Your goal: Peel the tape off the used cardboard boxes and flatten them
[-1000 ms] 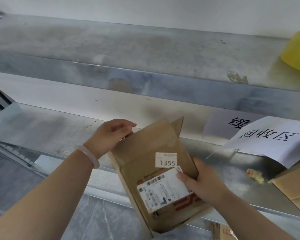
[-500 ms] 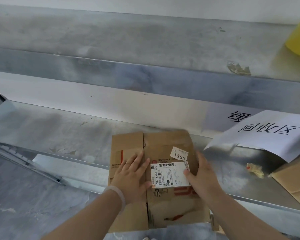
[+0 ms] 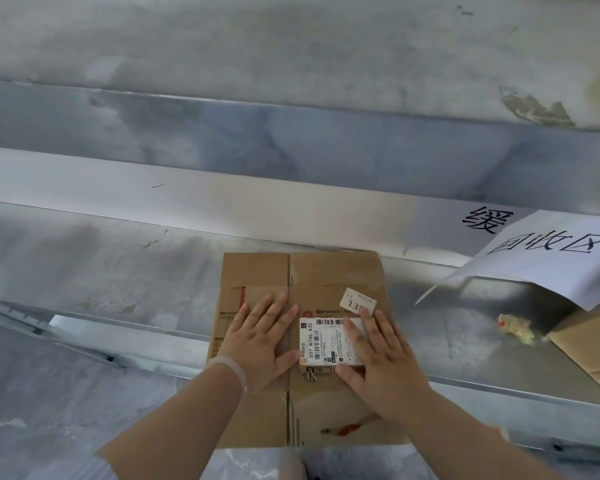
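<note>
A: Well, in the head view, where is the cardboard box (image 3: 326,271)?

B: It lies flattened on the lower metal shelf (image 3: 101,265), its near end hanging over the shelf's front edge toward the person.

A: And the hands?

B: Both press down on it. The left hand (image 3: 260,344) lies flat on the left half, fingers straight and spread, holding nothing, with a pale bracelet (image 3: 234,370) on the wrist. The right hand (image 3: 381,358) lies flat too, fingers straight, covering the right part of the white shipping label (image 3: 321,344).

A: Can you read anything?

B: The label shows a barcode and "507 N705 A35" – the small print is too blurred. A small sticker (image 3: 355,302) above it reads "13", the rest hidden by a fingertip. Printing on the cardboard looks like "SixPrevent", though I cannot be sure.

A: To the right?

B: A white paper sign (image 3: 551,251) reads "回收区"; the sheet behind it (image 3: 440,230) shows "缓". Under the sign lie a crumpled scrap of tape (image 3: 515,327) and another piece of cardboard (image 3: 589,344) – well apart from the box.
</note>
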`<state>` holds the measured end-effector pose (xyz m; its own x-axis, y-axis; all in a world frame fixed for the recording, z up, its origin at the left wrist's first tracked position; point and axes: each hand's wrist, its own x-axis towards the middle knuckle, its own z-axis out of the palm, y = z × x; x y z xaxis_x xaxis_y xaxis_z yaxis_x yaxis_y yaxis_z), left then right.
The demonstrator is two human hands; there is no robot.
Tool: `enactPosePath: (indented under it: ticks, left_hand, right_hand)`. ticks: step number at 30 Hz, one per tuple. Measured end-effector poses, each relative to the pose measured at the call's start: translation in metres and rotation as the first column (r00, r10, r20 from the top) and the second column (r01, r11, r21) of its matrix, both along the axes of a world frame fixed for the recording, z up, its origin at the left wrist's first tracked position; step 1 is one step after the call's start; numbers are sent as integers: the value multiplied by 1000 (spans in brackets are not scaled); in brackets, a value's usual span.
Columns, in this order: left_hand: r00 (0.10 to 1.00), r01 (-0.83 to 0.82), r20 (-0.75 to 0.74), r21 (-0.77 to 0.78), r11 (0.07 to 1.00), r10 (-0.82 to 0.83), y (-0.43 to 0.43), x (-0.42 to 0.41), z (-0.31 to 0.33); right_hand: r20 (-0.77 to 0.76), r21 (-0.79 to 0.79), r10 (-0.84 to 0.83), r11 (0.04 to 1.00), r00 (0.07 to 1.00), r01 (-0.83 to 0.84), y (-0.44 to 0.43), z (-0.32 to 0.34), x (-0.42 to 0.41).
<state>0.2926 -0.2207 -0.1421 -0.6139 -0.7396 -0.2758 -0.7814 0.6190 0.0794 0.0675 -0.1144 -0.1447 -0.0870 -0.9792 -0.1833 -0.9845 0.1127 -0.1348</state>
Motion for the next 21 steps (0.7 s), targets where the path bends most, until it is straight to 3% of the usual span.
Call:
enactPosePath:
  ticks: [2, 5, 8, 11, 14, 21]
  left_hand:
    - [998, -48, -47, -12, 999, 48, 2, 2, 0]
    - [948, -276, -164, 8, 961, 273, 14, 11, 1]
    - [811, -538, -216, 86, 838, 543, 34, 29, 4]
    - [643, -649, -275, 302, 699, 715, 46, 41, 6]
    - [506, -620, -371, 472, 627, 779, 51, 41, 10]
    - [445, -691, -449, 379, 616, 775, 73, 56, 30]
  right_hand:
    - [20, 20, -3, 1000, 1000, 3, 0, 1, 0]
    - [91, 116, -70, 992, 993, 59, 1, 6, -4]
    - [144, 125, -279, 957, 949, 263, 7, 10, -11]
    - [136, 141, -309, 946, 941, 291, 12, 14, -15]
    - [229, 143, -287, 955, 930, 259, 10, 22, -13]
    - [509, 72, -285, 954, 812, 290, 16, 41, -9]
